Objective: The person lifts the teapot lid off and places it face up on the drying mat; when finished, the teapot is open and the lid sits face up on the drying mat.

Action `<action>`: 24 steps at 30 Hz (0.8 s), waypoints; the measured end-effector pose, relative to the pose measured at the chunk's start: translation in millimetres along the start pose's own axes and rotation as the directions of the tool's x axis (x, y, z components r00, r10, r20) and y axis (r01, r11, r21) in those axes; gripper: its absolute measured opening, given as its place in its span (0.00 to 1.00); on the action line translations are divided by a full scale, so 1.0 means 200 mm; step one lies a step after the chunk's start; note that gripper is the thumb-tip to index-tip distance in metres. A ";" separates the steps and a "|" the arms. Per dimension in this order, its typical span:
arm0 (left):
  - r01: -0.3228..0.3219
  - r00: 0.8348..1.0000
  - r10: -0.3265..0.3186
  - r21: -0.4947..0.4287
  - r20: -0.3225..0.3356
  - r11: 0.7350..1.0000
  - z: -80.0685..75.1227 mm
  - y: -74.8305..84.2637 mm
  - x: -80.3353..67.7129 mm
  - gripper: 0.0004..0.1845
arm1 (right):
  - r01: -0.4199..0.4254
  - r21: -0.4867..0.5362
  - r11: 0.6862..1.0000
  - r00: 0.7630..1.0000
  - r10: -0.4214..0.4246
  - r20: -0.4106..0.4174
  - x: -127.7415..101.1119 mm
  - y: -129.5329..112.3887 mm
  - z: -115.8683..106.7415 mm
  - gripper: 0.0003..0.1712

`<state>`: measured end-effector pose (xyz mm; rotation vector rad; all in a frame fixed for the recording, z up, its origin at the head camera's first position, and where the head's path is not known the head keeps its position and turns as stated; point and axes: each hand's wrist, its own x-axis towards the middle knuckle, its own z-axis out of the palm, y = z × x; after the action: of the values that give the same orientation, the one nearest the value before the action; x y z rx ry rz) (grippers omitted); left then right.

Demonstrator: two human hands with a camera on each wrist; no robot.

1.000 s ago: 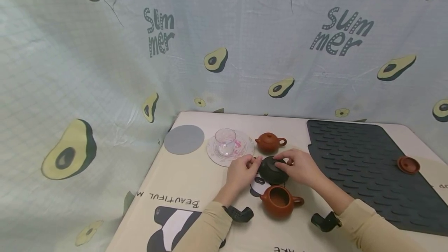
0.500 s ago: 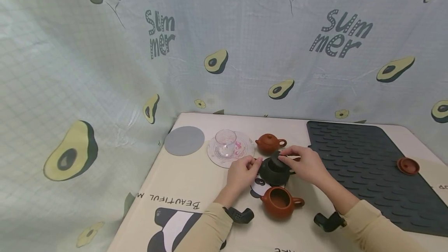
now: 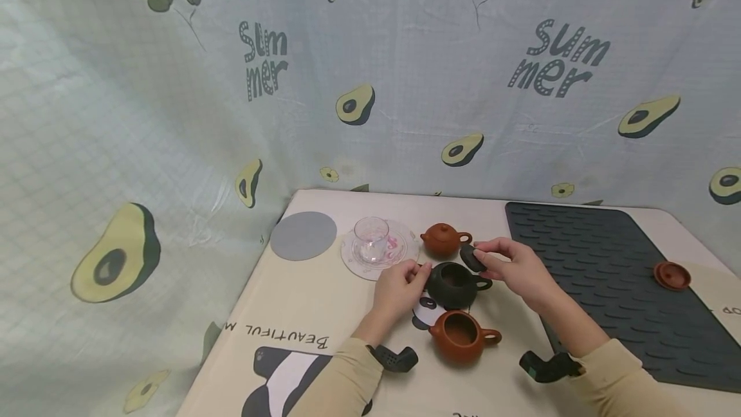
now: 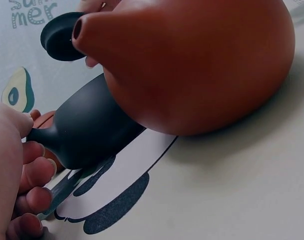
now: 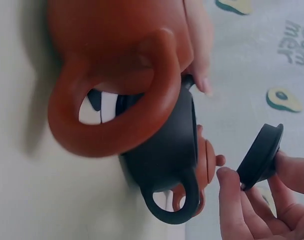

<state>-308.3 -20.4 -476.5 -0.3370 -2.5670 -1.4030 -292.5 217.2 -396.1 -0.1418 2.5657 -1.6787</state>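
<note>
My left hand (image 3: 396, 291) pinches the spout of a black teapot (image 3: 453, 300), thumb against fingers, as the left wrist view shows close up. The pot stands upright on the tablecloth with its top uncovered and its handle to the right. In my right hand (image 3: 518, 270) a black teapot lid (image 5: 259, 157) is held tilted between thumb and fingers, in the air just right of the pot's mouth. Nearer to me, between my forearms, stands a reddish-brown teapot (image 3: 454, 347) without a lid; it fills much of both wrist views.
Behind the black pot stands a smaller lidded brown teapot (image 3: 442, 243). To its left a clear glass cup (image 3: 372, 240) sits on a patterned round plate (image 3: 352, 268), beside a grey round mat (image 3: 303, 237). A dark ridged mat (image 3: 596, 288) on the right bears a brown lid (image 3: 673, 275).
My right hand has lifted the lid off the black teapot and carried it to the right, tilting it. My left hand has stayed at the spout.
</note>
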 end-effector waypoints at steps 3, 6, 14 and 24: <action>0.008 1.000 -0.008 -0.001 0.005 1.000 0.00 0.00 0.00 0.18 | 0.012 0.106 0.994 0.999 -0.016 0.032 0.00 0.03 0.00 0.23; 0.012 1.000 -0.012 -0.005 0.010 1.000 0.00 0.00 0.00 0.18 | 0.006 0.194 0.981 0.999 -0.016 0.050 0.00 0.05 -0.01 0.25; -0.008 1.000 0.008 -0.012 0.007 1.000 0.01 -0.02 0.00 0.19 | -0.051 0.436 0.898 0.997 0.018 0.078 -0.01 0.11 -0.01 0.29; -0.014 1.000 0.014 -0.009 0.000 1.000 0.02 -0.02 0.00 0.19 | -0.081 0.754 0.652 0.987 -0.054 0.153 -0.02 0.18 -0.03 0.20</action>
<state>-310.0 -19.2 -480.7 -0.3559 -2.5537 -1.4105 -290.0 237.9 -425.7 -0.1889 1.5332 -2.4472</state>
